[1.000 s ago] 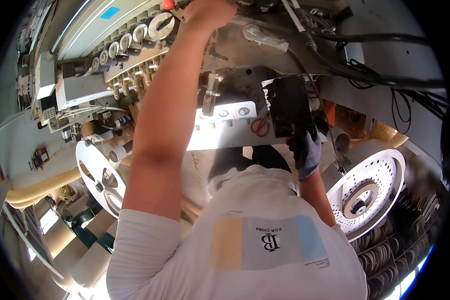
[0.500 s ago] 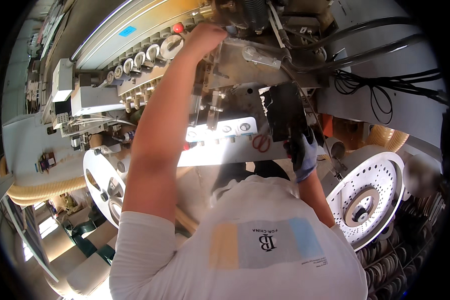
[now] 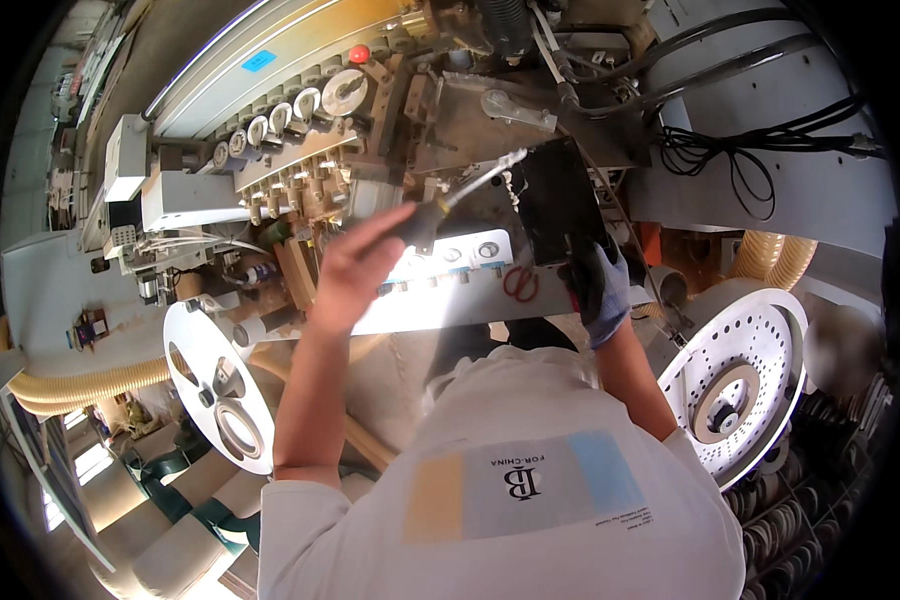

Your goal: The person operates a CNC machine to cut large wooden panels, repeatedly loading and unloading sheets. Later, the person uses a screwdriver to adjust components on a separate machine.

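My bare left hand (image 3: 358, 268) is closed around a screwdriver (image 3: 428, 215) with a dark handle and a yellow collar; motion blurs the handle. Its metal shaft points up and right, and whitish residue coats the tip. That tip is close to the upper left corner of a black rectangular plate (image 3: 562, 200). Ragged whitish residue runs along the plate's left edge. At the near edge of the plate is my right hand (image 3: 604, 296), in a light glove with a dark palm, gripping it; some fingers are hidden.
Red-handled scissors (image 3: 520, 284) lie on the machine ledge beside a white gauge panel (image 3: 455, 255). Machine rollers (image 3: 282, 120) line the upper left. Two large reels, a white one (image 3: 218, 385) and a perforated one (image 3: 735, 390), flank me. Black cables (image 3: 740, 150) hang at right.
My left hand has come back from the machine's upper part toward me, and the screwdriver now shows in it. The black plate has shifted slightly up and left with my right hand.
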`<action>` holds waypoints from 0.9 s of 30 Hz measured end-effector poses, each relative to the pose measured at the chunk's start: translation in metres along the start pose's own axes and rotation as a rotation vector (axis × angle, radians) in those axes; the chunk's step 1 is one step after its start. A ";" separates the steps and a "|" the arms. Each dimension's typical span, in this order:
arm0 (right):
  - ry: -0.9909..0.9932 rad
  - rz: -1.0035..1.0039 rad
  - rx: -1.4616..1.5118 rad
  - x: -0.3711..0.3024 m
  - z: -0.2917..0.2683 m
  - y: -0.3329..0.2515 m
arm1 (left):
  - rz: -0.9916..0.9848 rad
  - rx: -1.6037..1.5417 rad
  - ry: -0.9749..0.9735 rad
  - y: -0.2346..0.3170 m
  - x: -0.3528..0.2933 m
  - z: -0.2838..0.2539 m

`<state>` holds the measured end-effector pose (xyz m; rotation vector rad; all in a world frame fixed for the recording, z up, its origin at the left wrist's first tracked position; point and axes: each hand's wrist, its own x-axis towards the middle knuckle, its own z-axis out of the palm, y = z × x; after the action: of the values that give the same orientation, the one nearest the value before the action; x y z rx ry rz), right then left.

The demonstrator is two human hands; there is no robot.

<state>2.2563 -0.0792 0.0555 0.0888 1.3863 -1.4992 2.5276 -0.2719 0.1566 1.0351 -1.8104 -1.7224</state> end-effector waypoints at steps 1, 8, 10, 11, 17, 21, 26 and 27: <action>-0.015 -0.005 -0.023 -0.005 0.004 -0.003 | 0.005 0.093 -0.038 -0.001 -0.009 0.004; -0.035 -0.031 -0.021 -0.017 0.006 0.001 | 0.444 1.024 -0.036 -0.021 -0.044 0.001; -0.057 -0.033 -0.044 -0.022 0.007 0.003 | 0.461 1.006 -0.040 -0.022 -0.053 -0.004; -0.068 -0.035 -0.056 -0.025 0.007 0.004 | 0.470 0.996 -0.043 -0.022 -0.058 -0.006; -0.049 0.041 0.052 -0.036 0.008 0.009 | 0.457 1.127 -0.050 -0.014 -0.085 -0.022; -0.062 -0.275 0.034 -0.022 -0.018 0.003 | 0.236 0.897 0.004 -0.035 -0.116 -0.034; -0.011 -0.130 0.069 -0.023 -0.013 -0.008 | 0.092 0.200 0.214 -0.064 -0.124 0.004; -0.005 -0.054 0.118 -0.029 -0.008 -0.006 | 0.104 0.205 0.235 -0.066 -0.120 0.018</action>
<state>2.2608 -0.0567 0.0752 0.1224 1.3048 -1.6248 2.6043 -0.1660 0.1118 1.1490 -1.8782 -1.3162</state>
